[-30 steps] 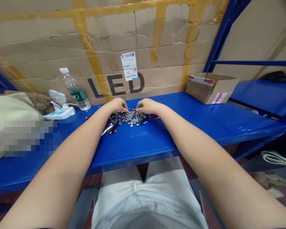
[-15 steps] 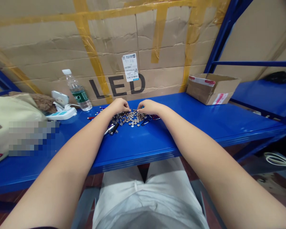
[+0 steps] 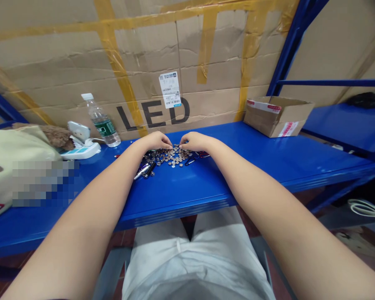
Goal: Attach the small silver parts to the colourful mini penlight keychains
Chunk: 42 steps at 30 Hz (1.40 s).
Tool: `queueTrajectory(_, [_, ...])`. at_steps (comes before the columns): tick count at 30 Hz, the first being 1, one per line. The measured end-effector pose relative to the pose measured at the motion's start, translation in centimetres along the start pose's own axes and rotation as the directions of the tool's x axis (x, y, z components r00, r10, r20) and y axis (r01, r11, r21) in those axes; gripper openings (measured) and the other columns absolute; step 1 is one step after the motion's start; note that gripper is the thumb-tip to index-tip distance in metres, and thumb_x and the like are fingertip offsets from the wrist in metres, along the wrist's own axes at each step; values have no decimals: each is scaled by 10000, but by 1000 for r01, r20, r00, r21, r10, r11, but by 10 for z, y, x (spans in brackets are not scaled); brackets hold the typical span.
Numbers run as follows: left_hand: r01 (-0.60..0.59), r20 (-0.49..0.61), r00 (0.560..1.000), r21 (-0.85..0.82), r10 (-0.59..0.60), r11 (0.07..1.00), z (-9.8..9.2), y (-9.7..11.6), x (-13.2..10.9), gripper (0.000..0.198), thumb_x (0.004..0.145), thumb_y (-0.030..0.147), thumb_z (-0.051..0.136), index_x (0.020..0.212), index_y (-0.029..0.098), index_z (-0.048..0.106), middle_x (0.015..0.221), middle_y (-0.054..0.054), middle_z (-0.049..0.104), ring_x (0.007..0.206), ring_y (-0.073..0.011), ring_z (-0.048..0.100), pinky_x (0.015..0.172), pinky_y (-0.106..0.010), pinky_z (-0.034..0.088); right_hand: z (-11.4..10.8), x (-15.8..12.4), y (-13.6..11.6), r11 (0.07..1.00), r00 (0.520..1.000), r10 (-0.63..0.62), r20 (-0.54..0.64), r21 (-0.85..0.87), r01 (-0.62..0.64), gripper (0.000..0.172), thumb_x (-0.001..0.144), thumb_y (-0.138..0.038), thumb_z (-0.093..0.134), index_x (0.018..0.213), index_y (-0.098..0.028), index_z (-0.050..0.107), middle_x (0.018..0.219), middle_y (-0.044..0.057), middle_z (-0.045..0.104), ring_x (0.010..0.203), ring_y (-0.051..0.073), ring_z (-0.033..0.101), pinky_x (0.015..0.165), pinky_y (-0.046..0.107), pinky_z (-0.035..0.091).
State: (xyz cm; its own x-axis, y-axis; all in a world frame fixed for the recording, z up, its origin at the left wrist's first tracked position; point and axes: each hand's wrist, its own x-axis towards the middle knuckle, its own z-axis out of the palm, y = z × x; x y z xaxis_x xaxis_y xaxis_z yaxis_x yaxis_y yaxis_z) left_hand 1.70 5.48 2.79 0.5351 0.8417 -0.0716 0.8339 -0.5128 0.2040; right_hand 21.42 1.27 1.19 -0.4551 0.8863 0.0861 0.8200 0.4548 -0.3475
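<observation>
Head view: both forearms reach forward over a blue metal shelf [image 3: 206, 183] to a pile of small round metal pieces [image 3: 174, 155]. The pile lies on the shelf top, toward the back and about midway across the picture. The left hand [image 3: 154, 141] rests knuckles up at the far left edge of the pile, with its fingers curled down so the tips meet the pieces. The right hand [image 3: 195, 141] mirrors it at the far right edge, and the two sets of fingertips lie near each other over the back of the pile. Both hands are curled rather than spread. The fingertips are hidden under the knuckles, so I cannot tell whether either hand pinches a piece or only touches the heap.

Just left of the pile, beside the left wrist, lie a few dark and silver pen-like sticks [image 3: 145, 169]. A red and dark clip-like item [image 3: 201, 155] shows by the right wrist.

Further left, a clear water bottle [image 3: 101, 121] with a green label stands upright against a large cardboard sheet [image 3: 65, 66] lettered "LED", which carries a white shipping label [image 3: 169, 89]. In front of the bottle sits a white power strip [image 3: 81, 149], and a cream bag [image 3: 9, 154] fills the left edge. An open cardboard box [image 3: 276, 110] stands well apart on the right of the shelf.
</observation>
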Motion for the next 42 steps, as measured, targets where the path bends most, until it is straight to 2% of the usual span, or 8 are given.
queueTrajectory(9, [-14, 27, 1000, 44, 13, 999, 0, 4, 3, 282, 736, 380, 614, 937, 221, 731, 965, -18, 727, 873, -165, 628, 775, -225, 425, 1, 0, 1, 1000, 1000, 14, 3, 9, -14, 246, 813, -286, 564, 984, -189, 711, 1012, 69, 713, 855, 191, 644, 711, 243, 458])
queueTrajectory(15, [15, 26, 1000, 39, -16, 999, 0, 11, -2, 239, 720, 350, 622, 887, 220, 733, 908, -7, 730, 821, -159, 629, 719, -225, 431, 1, 0, 1, 1000, 1000, 11, 4, 7, -11, 262, 813, -288, 556, 1003, -187, 705, 1034, 72, 707, 862, 193, 642, 717, 248, 459])
queueTrajectory(23, [19, -138, 990, 88, -6, 996, 6, 2, 5, 175, 690, 316, 683, 813, 207, 742, 856, -24, 732, 782, -167, 622, 697, -248, 438, 0, -1, -1, 1000, 1000, 11, 4, 7, -11, 254, 821, -290, 553, 991, -186, 710, 1002, 68, 714, 851, 186, 646, 700, 243, 457])
queueTrajectory(28, [-13, -146, 989, 73, 23, 997, 3, 1, 5, 234, 717, 383, 661, 835, 201, 750, 860, -35, 732, 802, -182, 624, 720, -257, 437, -1, -1, -3, 1000, 1000, 12, -2, 0, -12, 256, 824, -281, 551, 1000, -185, 711, 1038, 78, 705, 893, 198, 642, 733, 257, 462])
queueTrajectory(31, [40, -174, 984, 60, -29, 997, -4, -1, -3, 278, 754, 400, 615, 884, 191, 744, 908, -44, 728, 817, -183, 625, 715, -254, 440, 0, 0, -1, 1000, 1000, 0, -7, -7, 0, 258, 825, -290, 551, 996, -181, 710, 1033, 78, 706, 894, 201, 642, 748, 261, 462])
queueTrajectory(35, [152, -83, 986, 86, -145, 985, -10, -5, -14, 314, 714, 444, 649, 890, 201, 743, 901, -41, 728, 802, -193, 628, 707, -257, 443, 0, 1, -1, 1000, 1000, 3, 1, -13, -3, 249, 823, -290, 557, 990, -186, 710, 1027, 75, 707, 891, 196, 644, 754, 254, 462])
queueTrajectory(37, [157, -33, 987, 90, -155, 983, -10, -7, -17, 309, 705, 449, 658, 884, 212, 744, 903, -34, 729, 814, -194, 630, 718, -252, 439, -1, 0, -1, 1000, 1000, 11, 3, -7, -11, 244, 822, -289, 559, 986, -187, 708, 1020, 73, 709, 887, 195, 644, 749, 253, 461])
queueTrajectory(42, [157, 6, 987, 80, -158, 984, -9, -3, -16, 264, 729, 383, 639, 901, 209, 735, 942, -26, 726, 851, -183, 629, 733, -235, 433, -1, 0, -1, 1000, 1000, 2, -1, -4, -2, 242, 820, -284, 553, 968, -178, 712, 1010, 78, 711, 873, 199, 643, 742, 264, 461])
